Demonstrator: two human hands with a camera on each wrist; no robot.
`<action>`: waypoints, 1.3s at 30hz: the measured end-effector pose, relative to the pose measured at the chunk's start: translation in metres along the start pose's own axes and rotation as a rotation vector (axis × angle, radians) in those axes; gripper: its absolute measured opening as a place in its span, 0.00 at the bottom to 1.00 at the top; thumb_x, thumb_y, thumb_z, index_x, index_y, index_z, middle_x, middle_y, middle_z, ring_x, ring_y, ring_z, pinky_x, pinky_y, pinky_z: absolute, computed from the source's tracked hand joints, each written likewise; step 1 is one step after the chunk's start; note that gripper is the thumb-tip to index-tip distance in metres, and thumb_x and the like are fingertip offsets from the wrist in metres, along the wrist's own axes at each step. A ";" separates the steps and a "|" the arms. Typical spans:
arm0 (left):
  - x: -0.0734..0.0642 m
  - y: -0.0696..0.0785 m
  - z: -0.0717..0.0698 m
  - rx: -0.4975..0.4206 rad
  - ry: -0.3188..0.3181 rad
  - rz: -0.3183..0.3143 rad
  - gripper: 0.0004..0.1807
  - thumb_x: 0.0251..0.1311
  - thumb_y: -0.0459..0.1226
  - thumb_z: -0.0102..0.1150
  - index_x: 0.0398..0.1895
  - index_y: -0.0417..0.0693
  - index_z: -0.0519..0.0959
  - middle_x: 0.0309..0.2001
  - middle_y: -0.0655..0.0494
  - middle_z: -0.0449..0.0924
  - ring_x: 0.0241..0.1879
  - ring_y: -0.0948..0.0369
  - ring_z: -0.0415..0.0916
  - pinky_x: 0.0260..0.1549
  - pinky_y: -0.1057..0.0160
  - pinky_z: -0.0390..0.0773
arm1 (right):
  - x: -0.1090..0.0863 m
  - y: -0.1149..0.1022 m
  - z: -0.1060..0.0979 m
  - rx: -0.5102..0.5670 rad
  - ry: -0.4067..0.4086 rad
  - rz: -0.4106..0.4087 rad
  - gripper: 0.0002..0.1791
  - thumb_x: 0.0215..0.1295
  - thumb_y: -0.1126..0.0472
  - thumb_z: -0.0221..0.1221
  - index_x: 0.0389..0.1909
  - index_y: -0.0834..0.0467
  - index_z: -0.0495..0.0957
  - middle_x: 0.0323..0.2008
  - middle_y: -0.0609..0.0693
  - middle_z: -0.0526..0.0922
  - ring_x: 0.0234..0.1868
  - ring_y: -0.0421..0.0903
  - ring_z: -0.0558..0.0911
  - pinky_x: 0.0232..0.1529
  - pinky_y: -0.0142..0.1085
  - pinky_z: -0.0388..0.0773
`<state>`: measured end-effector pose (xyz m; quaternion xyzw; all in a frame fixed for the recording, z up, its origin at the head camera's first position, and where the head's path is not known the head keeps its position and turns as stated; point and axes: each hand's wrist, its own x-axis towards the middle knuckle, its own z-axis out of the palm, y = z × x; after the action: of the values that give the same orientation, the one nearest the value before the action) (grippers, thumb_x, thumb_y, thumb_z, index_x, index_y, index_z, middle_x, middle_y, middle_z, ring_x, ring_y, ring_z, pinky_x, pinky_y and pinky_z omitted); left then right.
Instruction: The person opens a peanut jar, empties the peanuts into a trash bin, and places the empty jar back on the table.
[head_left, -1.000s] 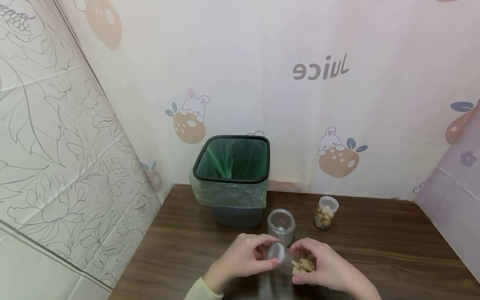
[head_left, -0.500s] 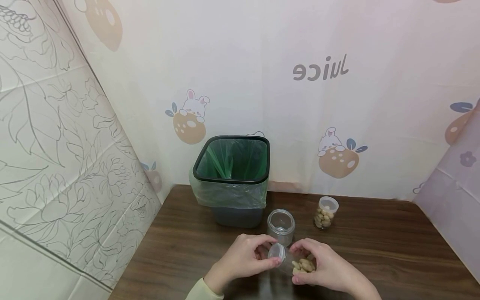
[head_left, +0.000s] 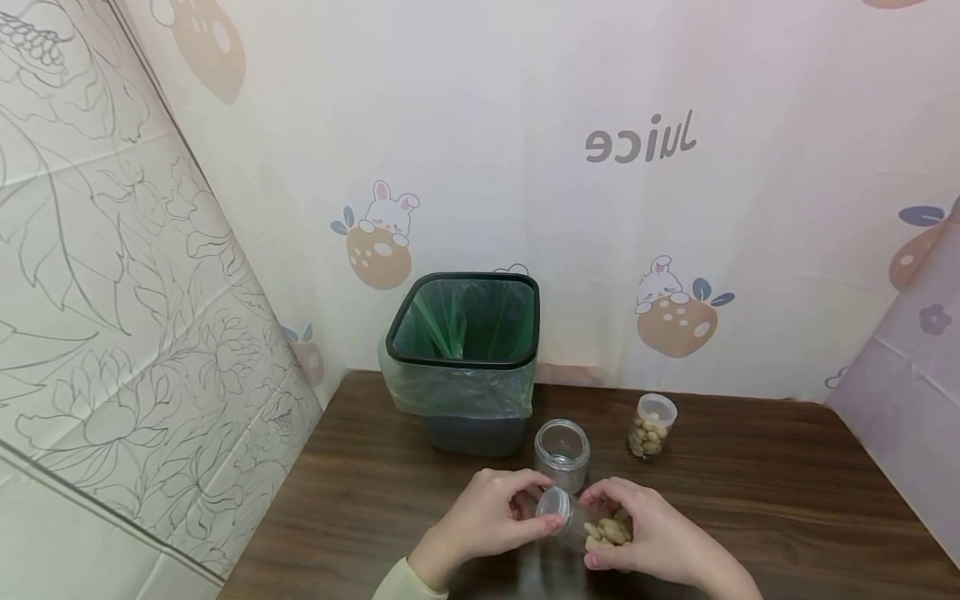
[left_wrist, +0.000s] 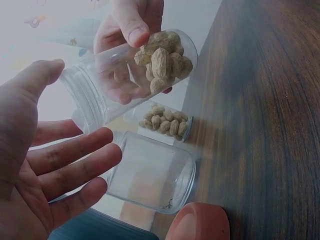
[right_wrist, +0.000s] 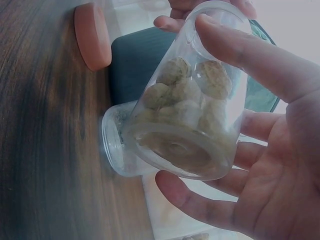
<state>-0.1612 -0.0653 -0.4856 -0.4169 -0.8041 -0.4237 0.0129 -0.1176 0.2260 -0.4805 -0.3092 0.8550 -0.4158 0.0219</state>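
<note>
I have the jar (left_wrist: 131, 75) between the hands, near the front of the surface (head_left: 750, 483), tilted with its capped end up toward the left and its peanuts (left_wrist: 162, 62) gathered at the base. From the right wrist, the base looks clear of the surface. The left hand (head_left: 487, 517) pinches the cap (head_left: 553, 504) between thumb and forefinger, its other fingers spread free. The right hand (head_left: 648, 529) grips the body, thumb on one side, fingers round the other. To do this well, I judge the right should be the steady anchor, firm but not squeezing, since clear walls look slick, while the left puts its effort only at the cap's rim, in line with the jar's axis. I want the capped end above the peanuts throughout, so nothing could spill if the cap gave suddenly. The open jar (head_left: 562, 454) stands just beyond my fingertips, so I should mind my knuckles there. The peanut tub (head_left: 650, 429) sits farther back to the right, and the lined bin (head_left: 461, 362) behind to the left, both apart from the hands.
</note>
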 end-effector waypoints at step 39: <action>-0.001 -0.003 -0.010 -0.036 -0.146 0.204 0.44 0.61 0.35 0.78 0.80 0.55 0.69 0.74 0.59 0.72 0.27 0.80 0.67 0.29 0.80 0.77 | -0.001 -0.001 -0.003 0.001 0.007 0.013 0.28 0.61 0.48 0.81 0.58 0.50 0.81 0.51 0.43 0.86 0.46 0.36 0.82 0.44 0.35 0.83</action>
<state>-0.1655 -0.0740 -0.4816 -0.5264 -0.7485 -0.4031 -0.0099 -0.1172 0.2284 -0.4780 -0.3024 0.8569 -0.4169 0.0216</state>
